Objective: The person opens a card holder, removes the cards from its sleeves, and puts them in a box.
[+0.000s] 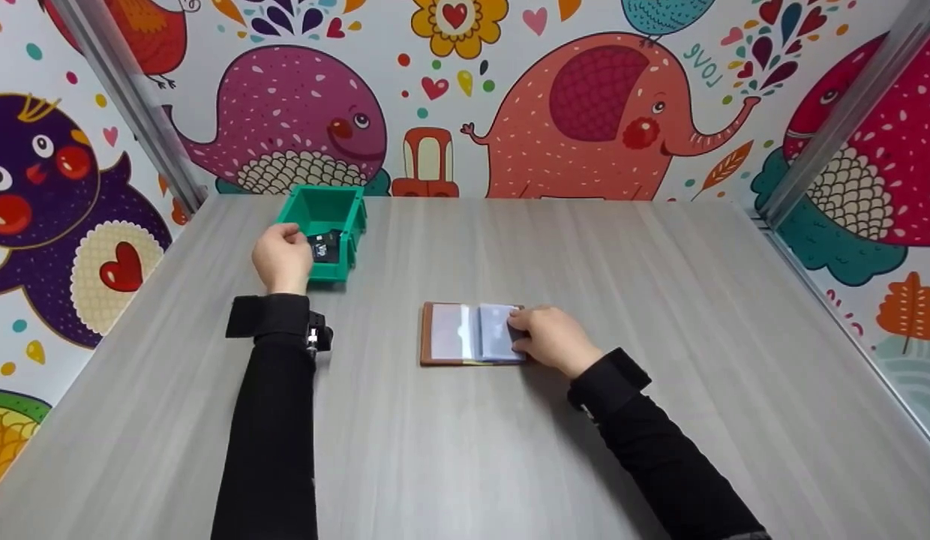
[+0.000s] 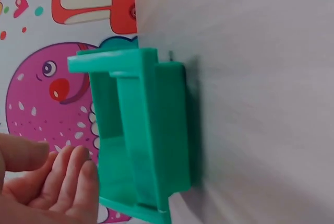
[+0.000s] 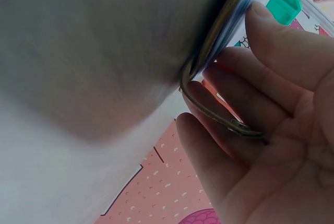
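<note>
A small brown card holder lies spread on the table, its clear plastic sleeves showing. At its right edge my right hand pinches the sleeves and cover, thumb on top. In the right wrist view the holder's strap curves out against the fingers of my right hand. My left hand is at the near left rim of a green bin, beside a dark card-like item inside. Nothing shows between the loosely bent fingers of my left hand in the left wrist view.
The bin stands at the back left of the wood-grain table, close to the cartoon-printed back wall. Metal posts rise at the back corners, and printed panels flank both sides.
</note>
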The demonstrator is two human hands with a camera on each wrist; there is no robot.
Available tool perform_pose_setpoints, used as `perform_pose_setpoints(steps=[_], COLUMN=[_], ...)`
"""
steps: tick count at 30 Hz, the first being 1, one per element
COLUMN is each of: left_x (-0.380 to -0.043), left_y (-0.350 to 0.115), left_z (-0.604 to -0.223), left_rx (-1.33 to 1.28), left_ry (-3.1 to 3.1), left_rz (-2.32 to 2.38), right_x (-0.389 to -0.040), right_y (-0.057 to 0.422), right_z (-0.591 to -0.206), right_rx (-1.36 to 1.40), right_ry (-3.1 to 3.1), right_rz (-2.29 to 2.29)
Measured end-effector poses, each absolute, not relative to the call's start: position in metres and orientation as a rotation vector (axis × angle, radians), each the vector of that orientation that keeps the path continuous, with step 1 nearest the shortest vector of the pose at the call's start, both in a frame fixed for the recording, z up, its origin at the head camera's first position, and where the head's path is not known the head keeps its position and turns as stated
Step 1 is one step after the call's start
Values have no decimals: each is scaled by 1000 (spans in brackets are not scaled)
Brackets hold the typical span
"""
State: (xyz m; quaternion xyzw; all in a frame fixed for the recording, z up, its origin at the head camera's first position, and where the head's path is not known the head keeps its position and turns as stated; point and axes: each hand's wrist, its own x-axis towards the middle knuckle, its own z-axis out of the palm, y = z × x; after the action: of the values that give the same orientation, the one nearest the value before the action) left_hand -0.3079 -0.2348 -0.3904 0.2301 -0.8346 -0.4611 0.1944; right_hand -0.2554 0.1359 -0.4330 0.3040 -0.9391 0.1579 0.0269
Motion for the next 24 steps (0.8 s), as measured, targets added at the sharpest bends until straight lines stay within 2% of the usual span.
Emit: perform_pose_setpoints(steps=[24], left_x=[-286], left_y=[-192], left_z=[-392], left_rx=[221], left_ry=[-2434], left_rz=[-1227], right_x=[-256], right_y=[136], right_z=[-434], right_rx=[957], right_ry=[-2886], right_rz=[496])
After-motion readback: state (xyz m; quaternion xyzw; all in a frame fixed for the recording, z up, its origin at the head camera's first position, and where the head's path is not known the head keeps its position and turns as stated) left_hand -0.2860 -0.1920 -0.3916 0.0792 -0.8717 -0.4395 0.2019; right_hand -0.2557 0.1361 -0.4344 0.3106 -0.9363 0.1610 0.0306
